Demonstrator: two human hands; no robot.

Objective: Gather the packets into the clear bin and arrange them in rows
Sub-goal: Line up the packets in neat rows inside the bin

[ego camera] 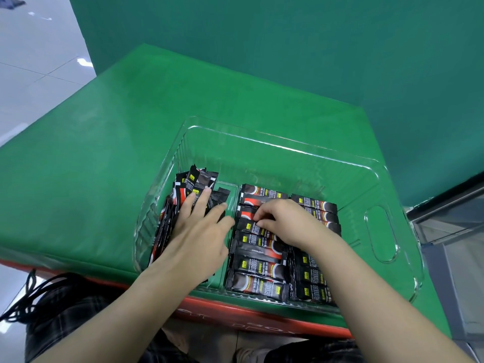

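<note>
Packets all in clear bin (379, 231). Left hand (199, 231) lay flat, fingers spread, pinning loose heap (183, 195); right hand (282, 221) pinched one packet (248, 226) w/ fingertips, prob. squaring rows (259, 268).

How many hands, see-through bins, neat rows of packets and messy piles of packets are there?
Hands: 2 (left hand, right hand)
Clear bin: 1
Neat rows of packets: 2 (middle row, right row)
Messy pile: 1
Total: 6
</note>
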